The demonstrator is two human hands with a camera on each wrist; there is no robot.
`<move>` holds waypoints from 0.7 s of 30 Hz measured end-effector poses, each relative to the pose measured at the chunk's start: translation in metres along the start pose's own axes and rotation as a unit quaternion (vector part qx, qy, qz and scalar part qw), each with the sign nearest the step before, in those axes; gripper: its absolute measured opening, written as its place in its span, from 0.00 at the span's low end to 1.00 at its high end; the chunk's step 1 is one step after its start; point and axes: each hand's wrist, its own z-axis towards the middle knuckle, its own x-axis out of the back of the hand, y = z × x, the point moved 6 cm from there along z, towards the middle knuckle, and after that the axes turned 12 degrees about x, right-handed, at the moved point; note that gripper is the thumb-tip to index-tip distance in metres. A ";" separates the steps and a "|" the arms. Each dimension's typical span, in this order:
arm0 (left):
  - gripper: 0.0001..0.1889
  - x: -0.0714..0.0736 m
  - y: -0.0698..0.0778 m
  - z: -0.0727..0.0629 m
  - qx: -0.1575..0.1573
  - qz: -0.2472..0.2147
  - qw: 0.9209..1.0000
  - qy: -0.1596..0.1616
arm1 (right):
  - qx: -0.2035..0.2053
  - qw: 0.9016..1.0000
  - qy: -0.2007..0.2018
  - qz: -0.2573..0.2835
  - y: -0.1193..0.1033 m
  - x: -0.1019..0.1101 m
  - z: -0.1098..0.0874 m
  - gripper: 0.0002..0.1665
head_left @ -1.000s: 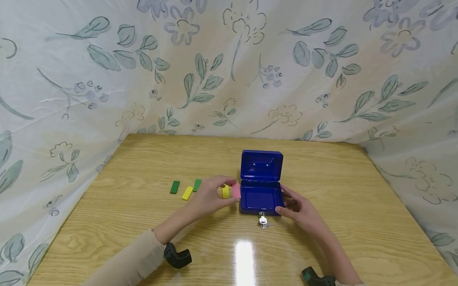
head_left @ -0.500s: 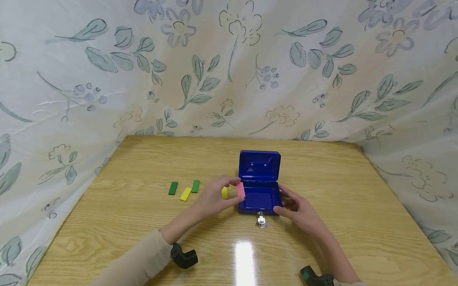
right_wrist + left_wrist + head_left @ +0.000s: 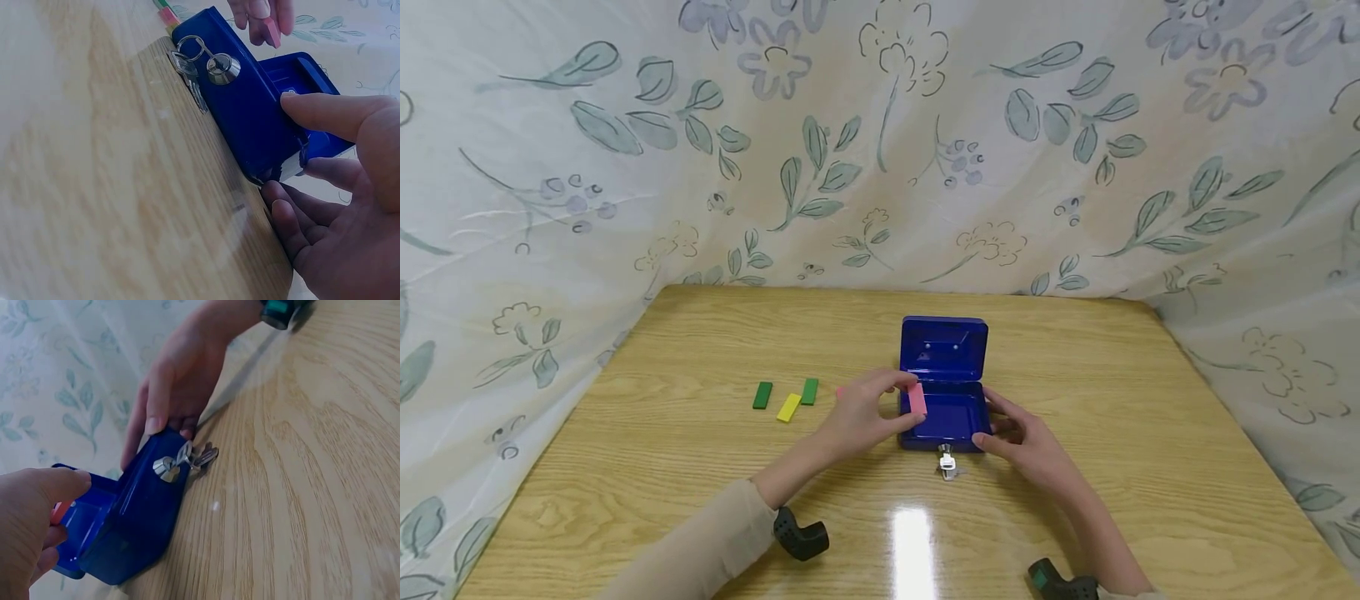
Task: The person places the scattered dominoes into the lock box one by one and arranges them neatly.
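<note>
In the head view a blue metal cash box (image 3: 951, 412) stands with its lid (image 3: 944, 348) raised toward the back. My left hand (image 3: 859, 419) pinches a small flat pink block (image 3: 917, 399) between thumb and fingertips, over the left part of the box. The right wrist view shows this pink block (image 3: 271, 32) just above the box's rim. My right hand (image 3: 1032, 446) grips the box's right side, thumb on the front corner and fingers along the side wall. A ring of keys (image 3: 187, 69) hangs from the key in the front lock (image 3: 223, 69).
Left of the box lie a dark green block (image 3: 763, 395), a yellow block (image 3: 789, 407) and a lighter green block (image 3: 809, 392). Another pink block (image 3: 840, 392) is mostly hidden behind my left hand. A floral cloth (image 3: 880, 192) hangs behind the wooden table (image 3: 1060, 358).
My left hand has carried the pink block rightward, from beside the box to over its left part. A yellow block near the box is now hidden behind that hand. My right hand keeps its grip.
</note>
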 end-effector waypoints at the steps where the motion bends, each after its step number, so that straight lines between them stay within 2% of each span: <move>1: 0.25 -0.001 0.000 0.001 0.001 0.001 1.000 -0.001 | 0.000 1.000 0.000 0.001 0.000 0.000 0.000 0.43; 8: 0.24 -0.008 0.006 0.008 -0.001 -0.002 1.000 -0.012 | -0.003 1.000 0.001 -0.006 -0.002 0.001 0.001 0.43; 21: 0.25 -0.021 0.007 0.013 0.018 -0.011 0.999 -0.036 | 0.004 1.000 -0.001 -0.009 0.000 0.001 0.001 0.43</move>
